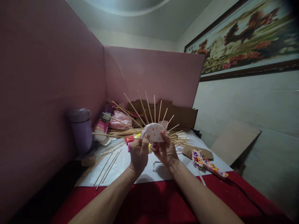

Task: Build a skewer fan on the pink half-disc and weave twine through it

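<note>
Between both hands, held up above the table, is a half-round piece covered in white cloth with red dots (154,132). Several thin wooden sticks (154,109) fan out from its curved edge, pointing up and to both sides. My left hand (139,154) grips the piece's lower left corner, thumb on the front face. Closed on the lower right corner is my right hand (167,152), with fingers partly hidden behind the cloth. Beneath and behind the hands lie small red and yellow packets (130,139), partly covered.
A flowered hot glue gun (209,165) rests on the right beside torn cardboard (198,152), its cord trailing off. Loose sticks (108,169) lie at left, near a purple tumbler (81,132). Dotted cloth (120,120) and a brown cardboard strip (184,116) are at the back.
</note>
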Tool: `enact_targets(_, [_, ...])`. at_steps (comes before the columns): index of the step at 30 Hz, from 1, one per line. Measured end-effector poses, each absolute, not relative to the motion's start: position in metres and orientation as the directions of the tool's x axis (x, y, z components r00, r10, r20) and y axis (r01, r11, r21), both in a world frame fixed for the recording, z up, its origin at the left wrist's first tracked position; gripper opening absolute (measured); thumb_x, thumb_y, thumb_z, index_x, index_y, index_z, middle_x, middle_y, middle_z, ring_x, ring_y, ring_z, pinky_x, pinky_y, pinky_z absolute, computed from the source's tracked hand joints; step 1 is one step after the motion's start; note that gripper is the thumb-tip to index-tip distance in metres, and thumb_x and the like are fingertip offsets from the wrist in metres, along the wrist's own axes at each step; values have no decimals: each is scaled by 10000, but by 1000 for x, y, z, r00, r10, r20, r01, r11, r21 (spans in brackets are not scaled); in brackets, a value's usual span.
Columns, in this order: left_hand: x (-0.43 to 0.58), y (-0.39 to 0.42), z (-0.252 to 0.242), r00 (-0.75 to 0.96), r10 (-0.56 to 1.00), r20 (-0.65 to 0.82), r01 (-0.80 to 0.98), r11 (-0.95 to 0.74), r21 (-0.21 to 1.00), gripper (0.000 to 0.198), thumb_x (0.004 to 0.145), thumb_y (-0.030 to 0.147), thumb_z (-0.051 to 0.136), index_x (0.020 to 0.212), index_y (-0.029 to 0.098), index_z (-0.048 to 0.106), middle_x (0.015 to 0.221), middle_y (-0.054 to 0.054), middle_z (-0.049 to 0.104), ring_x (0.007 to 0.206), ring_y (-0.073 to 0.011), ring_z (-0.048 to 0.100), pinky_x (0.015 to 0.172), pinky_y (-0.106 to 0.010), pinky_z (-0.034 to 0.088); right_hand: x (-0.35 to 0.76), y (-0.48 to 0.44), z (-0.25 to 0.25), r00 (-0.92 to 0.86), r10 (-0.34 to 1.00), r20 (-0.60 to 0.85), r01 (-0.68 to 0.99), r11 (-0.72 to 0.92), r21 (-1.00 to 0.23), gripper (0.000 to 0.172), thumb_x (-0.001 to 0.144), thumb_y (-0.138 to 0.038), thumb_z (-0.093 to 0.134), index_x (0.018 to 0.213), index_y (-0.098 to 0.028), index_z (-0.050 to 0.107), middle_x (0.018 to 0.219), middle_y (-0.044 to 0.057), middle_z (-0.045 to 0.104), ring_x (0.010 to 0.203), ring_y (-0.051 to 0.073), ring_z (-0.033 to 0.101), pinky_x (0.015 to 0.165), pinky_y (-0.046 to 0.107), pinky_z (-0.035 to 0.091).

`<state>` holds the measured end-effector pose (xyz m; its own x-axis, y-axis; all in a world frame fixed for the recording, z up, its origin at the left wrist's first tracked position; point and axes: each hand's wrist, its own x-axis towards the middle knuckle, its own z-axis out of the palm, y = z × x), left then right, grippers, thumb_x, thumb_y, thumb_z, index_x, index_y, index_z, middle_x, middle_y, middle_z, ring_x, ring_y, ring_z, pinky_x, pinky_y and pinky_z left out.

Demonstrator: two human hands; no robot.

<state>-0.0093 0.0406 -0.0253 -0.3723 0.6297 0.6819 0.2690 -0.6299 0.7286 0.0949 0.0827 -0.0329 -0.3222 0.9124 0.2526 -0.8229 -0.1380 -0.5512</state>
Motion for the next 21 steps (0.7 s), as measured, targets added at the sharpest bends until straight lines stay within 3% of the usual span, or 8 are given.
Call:
enact_targets(3, [-11, 45, -23, -412, 695, 589, 124, -597, 792, 525, 867, 387, 472, 378, 200, 427, 338, 33, 407, 356, -91, 393, 463, -251, 340, 92, 81, -35, -330, 898, 293, -811, -111, -574, 462, 693, -522, 713, 978, -167, 628, 734, 22, 691, 536, 120, 561, 460, 222, 448])
enact_targets(6, [-12, 50, -26, -355, 753, 554, 39, -580, 814, 517, 875, 403, 460, 401, 196, 441, 354, 31, 428, 365, -96, 403, 452, -250, 344, 88, 78, -37, -345, 872, 349, -792, -71, -606, 511, 705, -576, 679, 986, -150, 649, 715, 28, 679, 537, 118, 549, 485, 228, 468])
enact_targets(10, [-9, 53, -35, -269, 788, 553, -7, -576, 817, 475, 864, 438, 483, 460, 190, 459, 400, 38, 429, 403, -98, 391, 437, -245, 318, 83, 75, -36, -388, 865, 318, -760, -105, -642, 339, 713, -490, 706, 788, -161, 667, 583, 6, 632, 484, 127, 529, 460, 240, 460])
enact_targets(13, [-7, 52, -39, -266, 763, 589, 90, -589, 803, 492, 865, 449, 484, 448, 188, 458, 407, 29, 436, 432, -101, 403, 472, -249, 333, 82, 75, -34, -391, 880, 268, -744, -131, -656, 224, 716, -383, 708, 686, -171, 642, 506, -14, 596, 410, 115, 491, 410, 229, 421])
enact_targets(16, [-8, 49, -38, -242, 737, 631, 141, -617, 774, 512, 855, 464, 497, 427, 189, 447, 402, 27, 425, 431, -98, 403, 483, -250, 339, 84, 75, -33, -394, 885, 247, -737, -144, -660, 168, 734, -321, 670, 712, -156, 653, 513, -13, 611, 401, 107, 495, 400, 218, 414])
enact_targets(21, [-7, 46, -33, -205, 750, 629, 60, -632, 773, 537, 847, 491, 490, 406, 188, 451, 386, 24, 420, 400, -94, 400, 464, -250, 335, 86, 73, -34, -414, 864, 285, -730, -128, -672, 183, 755, -319, 639, 742, -138, 658, 534, -1, 637, 420, 109, 532, 425, 214, 436])
